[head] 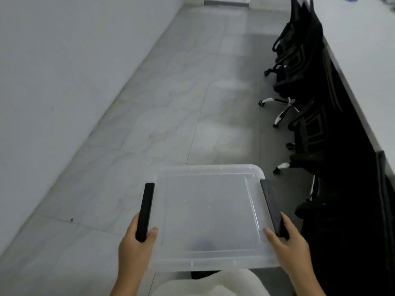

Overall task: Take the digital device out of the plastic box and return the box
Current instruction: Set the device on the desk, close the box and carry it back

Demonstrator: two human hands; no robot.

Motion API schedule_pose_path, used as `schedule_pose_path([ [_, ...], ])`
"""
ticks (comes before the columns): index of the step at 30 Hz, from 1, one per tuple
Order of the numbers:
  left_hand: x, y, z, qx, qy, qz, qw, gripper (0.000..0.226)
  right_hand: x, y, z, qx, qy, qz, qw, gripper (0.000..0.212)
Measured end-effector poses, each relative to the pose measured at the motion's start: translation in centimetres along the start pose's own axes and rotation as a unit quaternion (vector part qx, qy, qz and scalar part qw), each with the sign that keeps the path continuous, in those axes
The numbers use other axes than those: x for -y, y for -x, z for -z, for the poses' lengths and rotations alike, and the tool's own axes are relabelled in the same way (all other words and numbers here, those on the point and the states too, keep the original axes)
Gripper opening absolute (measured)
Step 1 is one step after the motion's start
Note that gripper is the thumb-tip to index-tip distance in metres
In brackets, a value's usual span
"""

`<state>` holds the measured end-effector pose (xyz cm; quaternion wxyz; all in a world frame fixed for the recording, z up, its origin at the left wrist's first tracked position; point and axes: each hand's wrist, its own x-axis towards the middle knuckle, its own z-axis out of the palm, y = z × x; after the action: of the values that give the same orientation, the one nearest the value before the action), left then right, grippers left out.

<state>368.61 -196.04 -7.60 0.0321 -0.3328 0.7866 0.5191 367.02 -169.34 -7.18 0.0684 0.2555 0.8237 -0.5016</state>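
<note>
Close to us, our left hand (pixel 136 242) is closed around the near end of the black handle on the left (pixel 146 211). Our right hand (pixel 286 238) is closed around the near end of the black handle on the right (pixel 271 207). The two hands are wide apart, one on each side of the plastic box (pixel 205 214).

We hold the box up in front of us, above the floor (pixel 171 103). It is see-through and has a clear lid on top. We cannot see any digital device in it; there is only a dim dark smudge near the front, and we cannot tell what that is.

We think the box is light, because it is thin plastic and looks almost empty. Thin plastic can bend and feel slippery, so the two side handles are the best places to hold it. Holding both sides should keep it flat. If we let go of one side, it may tip.

Further away, on the right, black office chairs (pixel 299 67) stand in a row beside a long white table (pixel 363 50). On the left is a plain wall (pixel 53 60). The grey floor runs between them to the far end of the room.
</note>
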Motion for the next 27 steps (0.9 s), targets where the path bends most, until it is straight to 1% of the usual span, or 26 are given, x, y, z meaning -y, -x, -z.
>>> schedule_pose_path([
  [5,-8.2,-10.4,-1.6,-0.012,0.012,-0.039,0.999,0.05,9.0,-10.9,-2.6,0.014,-0.007,0.05,0.999,0.057],
  [9,-12.6,-18.4,-3.2,-0.026,0.011,-0.016,0.999,0.051,14.1,-18.4,-5.9,0.011,-0.012,0.042,0.999,0.056],
  [13,-16.9,-29.7,-5.0,-0.024,0.015,-0.006,1.0,0.052,19.1,-28.2,-11.0,0.006,-0.017,0.034,0.999,0.051],
  [17,-23.9,-41.6,-5.5,-0.011,0.013,-0.035,0.999,0.051,26.4,-37.3,-15.3,-0.021,-0.022,0.04,0.999,0.049],
  [21,-32.2,-52.2,-6.5,0.007,0.016,-0.071,0.997,0.051,33.8,-45.5,-18.1,-0.048,-0.064,0.025,0.996,0.05],
  [24,-36.9,-59.0,-8.8,0.035,-0.001,-0.07,0.997,0.053,37.6,-51.4,-19.6,-0.062,-0.09,0.003,0.994,0.051],
  [27,-40.8,-66.1,-12.7,0.051,-0.003,-0.064,0.997,0.052,40.1,-58.9,-20.8,-0.102,-0.1,-0.023,0.989,0.052],
])
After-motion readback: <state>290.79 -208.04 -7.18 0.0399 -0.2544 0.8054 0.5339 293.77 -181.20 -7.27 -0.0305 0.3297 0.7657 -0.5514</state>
